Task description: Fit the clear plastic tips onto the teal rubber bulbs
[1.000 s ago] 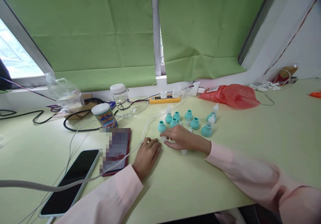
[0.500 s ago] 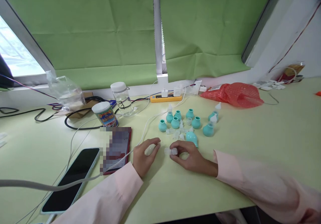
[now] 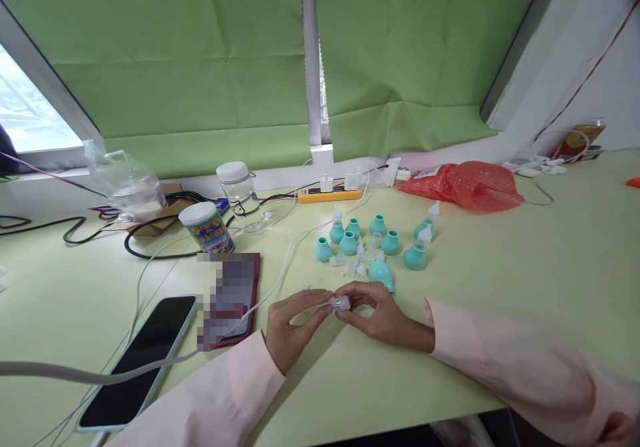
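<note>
A small clear plastic tube-like connector (image 3: pixel 342 303) lies level between my two hands, just above the table. My right hand (image 3: pixel 373 312) pinches it between thumb and fingertips from the right. With thumb and forefinger closed on its left end, my left hand (image 3: pixel 295 327) meets it from the other side; whether a smaller piece sits in those fingertips is hidden. Just beyond are several turquoise squeeze bulbs (image 3: pixel 390 242), one lying on its side (image 3: pixel 382 275). Among them are loose clear and white nozzle parts (image 3: pixel 350 268). Two bulbs at the right, including one (image 3: pixel 415 257), carry white tips.
Left of my hands lie a red-edged phone (image 3: pixel 235 300) and a larger black-screened phone (image 3: pixel 143 360), crossed by white cables. Behind stand a printed canister (image 3: pixel 207 228), a clear jar (image 3: pixel 241 197) and a yellow power strip (image 3: pixel 327 195). A red bubble-wrap bag (image 3: pixel 465 185) lies at back right.
My left hand has moved right, and its fingertips now meet the left end of the clear connector. The right hand keeps its pinch on the connector, nearly in place.
</note>
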The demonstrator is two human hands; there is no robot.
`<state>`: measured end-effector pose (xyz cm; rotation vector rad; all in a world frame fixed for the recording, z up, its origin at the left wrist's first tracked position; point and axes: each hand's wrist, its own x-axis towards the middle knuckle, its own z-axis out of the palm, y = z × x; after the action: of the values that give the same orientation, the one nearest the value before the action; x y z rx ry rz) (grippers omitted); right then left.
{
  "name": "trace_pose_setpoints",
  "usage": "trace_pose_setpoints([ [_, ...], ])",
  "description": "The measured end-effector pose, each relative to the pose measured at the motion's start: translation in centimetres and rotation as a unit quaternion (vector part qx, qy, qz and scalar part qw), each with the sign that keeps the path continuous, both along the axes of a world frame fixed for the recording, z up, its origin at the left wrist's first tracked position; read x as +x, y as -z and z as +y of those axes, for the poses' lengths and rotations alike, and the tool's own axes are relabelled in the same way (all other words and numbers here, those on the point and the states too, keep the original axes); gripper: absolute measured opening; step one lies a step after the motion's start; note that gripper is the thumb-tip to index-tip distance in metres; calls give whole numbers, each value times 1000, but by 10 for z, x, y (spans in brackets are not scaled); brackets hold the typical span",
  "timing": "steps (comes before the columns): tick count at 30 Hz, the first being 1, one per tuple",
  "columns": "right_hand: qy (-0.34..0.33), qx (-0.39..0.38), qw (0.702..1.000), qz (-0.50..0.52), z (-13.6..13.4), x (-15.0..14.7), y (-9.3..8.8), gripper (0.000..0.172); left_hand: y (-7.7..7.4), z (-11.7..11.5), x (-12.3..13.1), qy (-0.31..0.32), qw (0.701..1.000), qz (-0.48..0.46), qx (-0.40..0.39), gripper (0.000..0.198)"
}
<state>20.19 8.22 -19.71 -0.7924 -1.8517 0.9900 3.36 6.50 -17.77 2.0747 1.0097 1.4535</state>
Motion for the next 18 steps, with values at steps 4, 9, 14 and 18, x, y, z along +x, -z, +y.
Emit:
trace_pose_setpoints([
  [4,1,-2,1000,9,0,0,-1,19,1,2,-1,24,999,-6,22,11],
  [9,4,-17,1000,6,0,-1,-1,18,7,3,-3,29,994,48,89,16],
  [14,-3,-43,999,12,0,-2,1,20,8,3,-3,22,988,77,133,20],
  [18,-4,-68,997,23,-1,-2,0,21,8,3,-4,29,983,95,155,25],
])
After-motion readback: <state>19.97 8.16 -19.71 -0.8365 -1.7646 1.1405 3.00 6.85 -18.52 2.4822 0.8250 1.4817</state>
